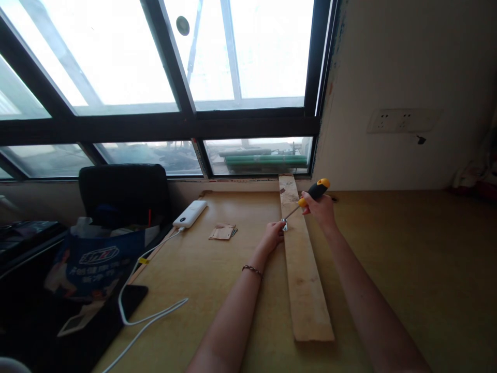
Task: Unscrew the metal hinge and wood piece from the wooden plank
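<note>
Yellow-and-black plastic fills the right hand (319,208): its fingers are wrapped tight round the handle of a screwdriver (310,198), whose thin shaft slants down and left to a small metal bracket (284,224). That bracket sits on the left edge of a pale wooden plank (305,269), about a third of the way down from its far end. The left hand (273,235) lies against the same edge, its fingers curled narrow and pressed beside the bracket, seemingly pinching or steadying it; whether they actually grip it is too small to tell.

The plank runs lengthwise across the tan surface (407,280), its far end near the window sill. It looks unclamped, held only by the left hand's pressure.

The main risk, as I judge it, is the tip slipping out of the screw head. The shaft is tilted, not upright, so a hard push could send it skidding sideways, straight toward the left fingertips just beside it. A loose plank could also slide or twist under the turning force, and a bracket so close to the edge might split the wood.

Farther left, a small stack of brown cards (222,232) and a white power bank (190,213) with its cable lie well apart.
</note>
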Tool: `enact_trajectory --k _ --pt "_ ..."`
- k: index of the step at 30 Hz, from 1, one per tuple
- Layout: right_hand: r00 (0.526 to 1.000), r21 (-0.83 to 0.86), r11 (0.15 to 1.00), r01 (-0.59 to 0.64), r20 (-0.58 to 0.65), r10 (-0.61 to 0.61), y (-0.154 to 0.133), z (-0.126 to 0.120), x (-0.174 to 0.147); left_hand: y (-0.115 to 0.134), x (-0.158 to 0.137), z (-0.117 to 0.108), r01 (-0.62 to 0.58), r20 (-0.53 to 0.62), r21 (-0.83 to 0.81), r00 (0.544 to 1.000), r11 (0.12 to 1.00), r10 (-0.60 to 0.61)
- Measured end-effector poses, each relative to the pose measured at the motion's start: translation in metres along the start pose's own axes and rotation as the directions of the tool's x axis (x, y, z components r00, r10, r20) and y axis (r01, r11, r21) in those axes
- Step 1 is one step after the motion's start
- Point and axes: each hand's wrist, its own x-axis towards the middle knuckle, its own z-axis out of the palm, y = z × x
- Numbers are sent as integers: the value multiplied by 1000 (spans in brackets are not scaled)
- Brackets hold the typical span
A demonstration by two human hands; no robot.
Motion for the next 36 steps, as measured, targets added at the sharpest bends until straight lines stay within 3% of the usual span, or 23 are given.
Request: enact_trajectory --k 4,9,11,14,17,19,24,27,30,36 --pt "987 -14 999 43 158 -41 -4 -5 0 0 0 0 -7 12 -8 1000 1000 7" --pt "921 61 996 61 381 -79 -6 -9 -1 1 -1 -1 11 44 22 999 1000 -12" --pt "931 -25 994 108 352 -92 -7 -8 -2 1 -1 -2 4 52 32 999 999 -5" --pt "973 -299 931 208 161 -166 -6 -5 -3 0 -1 -2 -16 65 28 998 999 14" --pt "967 -466 853 234 20 -254 -2 0 -3 -1 0 -2 -20 54 28 998 999 19" --pt "962 -461 856 236 -16 -274 2 4 -4 -1 0 -2 -18 42 30 999 999 16" --pt "968 -340 908 246 33 -250 6 10 -6 0 0 -1 -30 51 11 998 999 30" --pt "965 -361 906 221 -51 -256 1 7 -8 -1 0 -2 -39 62 0 997 999 39" --pt "975 -315 934 170 -83 -205 -7 2 -10 -1 -1 -2 -39 64 -7 997 999 39" --pt "993 -223 970 100 -38 -111 -17 0 -13 0 -2 -1 -34 53 -21 998 999 35"
